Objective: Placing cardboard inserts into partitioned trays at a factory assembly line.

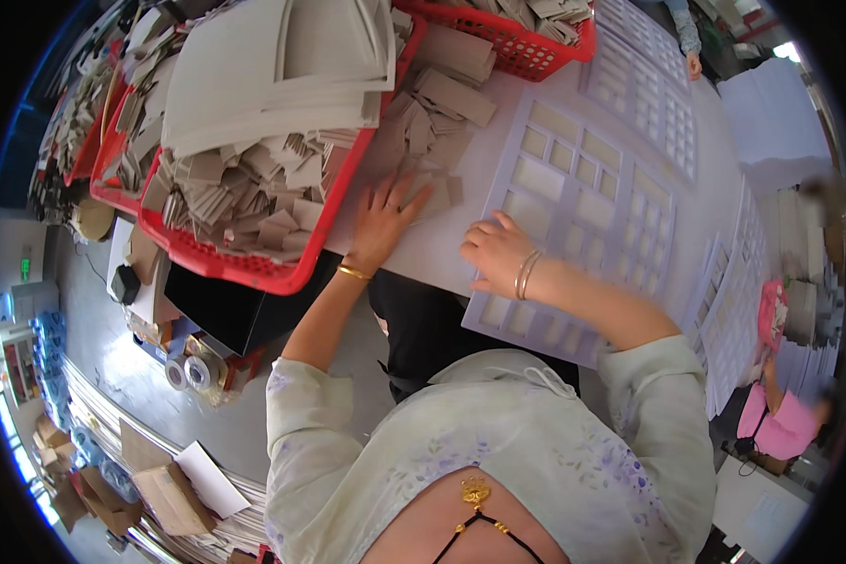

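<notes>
My left hand (383,223) lies palm down on the white table with its fingers spread. Its fingertips rest at a few loose grey-white card pieces (436,195). My right hand (500,254) is beside the left edge of a white sheet with rectangular cut-outs (542,183). Its fingers are bent and drawn together, and its palm side is hidden, so I cannot make out what is in them. Pale card shows through some openings of the sheet. A loose heap of card strips (442,99) lies beyond my left hand.
A red plastic basket (291,278) full of card pieces stands at the left, with large pale sheets (244,94) on top. Another red basket (526,52) is at the back. More cut-out sheets (649,108) lie at far right. Another person's hand (694,66) shows there; someone in pink (780,423) is lower right.
</notes>
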Demonstrator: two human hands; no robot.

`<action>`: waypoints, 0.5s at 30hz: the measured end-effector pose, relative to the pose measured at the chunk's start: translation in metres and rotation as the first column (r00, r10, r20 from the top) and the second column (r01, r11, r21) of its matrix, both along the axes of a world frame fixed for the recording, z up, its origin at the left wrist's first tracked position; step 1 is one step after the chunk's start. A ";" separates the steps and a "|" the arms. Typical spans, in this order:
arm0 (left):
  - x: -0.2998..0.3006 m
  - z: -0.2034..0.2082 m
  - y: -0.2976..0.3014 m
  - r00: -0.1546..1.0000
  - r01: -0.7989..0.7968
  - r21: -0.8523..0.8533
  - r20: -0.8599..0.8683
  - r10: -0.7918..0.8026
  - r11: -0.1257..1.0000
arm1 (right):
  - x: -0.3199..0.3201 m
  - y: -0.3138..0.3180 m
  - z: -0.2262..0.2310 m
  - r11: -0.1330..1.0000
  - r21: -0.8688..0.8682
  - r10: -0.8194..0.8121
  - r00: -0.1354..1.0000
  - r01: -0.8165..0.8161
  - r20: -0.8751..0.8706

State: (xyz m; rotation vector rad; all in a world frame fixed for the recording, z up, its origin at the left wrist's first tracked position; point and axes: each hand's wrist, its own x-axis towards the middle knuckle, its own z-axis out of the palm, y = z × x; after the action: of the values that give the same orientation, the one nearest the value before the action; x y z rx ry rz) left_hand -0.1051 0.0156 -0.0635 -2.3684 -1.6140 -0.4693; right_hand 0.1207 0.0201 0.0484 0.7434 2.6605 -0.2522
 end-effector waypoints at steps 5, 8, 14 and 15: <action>-0.009 0.027 -0.004 0.985 -0.035 -0.288 0.151 0.081 0.957 | 0.001 0.000 0.002 0.996 -0.056 -0.085 0.976 0.075 -0.200; -0.005 0.014 -0.014 0.976 -0.008 -0.319 0.204 0.077 0.948 | -0.010 -0.001 0.009 0.988 -0.107 -0.127 0.982 0.113 -0.137; -0.005 -0.002 -0.024 0.966 -0.129 -0.369 0.163 0.201 0.920 | -0.034 -0.027 -0.028 0.992 -0.121 -0.028 0.999 0.022 -0.047; -0.004 -0.003 -0.024 0.967 -0.104 -0.347 0.183 0.176 0.932 | -0.034 -0.033 -0.035 0.992 -0.117 -0.046 0.998 0.041 -0.043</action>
State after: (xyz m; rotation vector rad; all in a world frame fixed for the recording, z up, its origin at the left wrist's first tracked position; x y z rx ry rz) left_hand -0.1087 -0.0082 -0.0661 -2.4807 -2.0945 -0.4623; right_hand 0.0864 -0.0126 0.0134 0.7679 2.6477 -0.4362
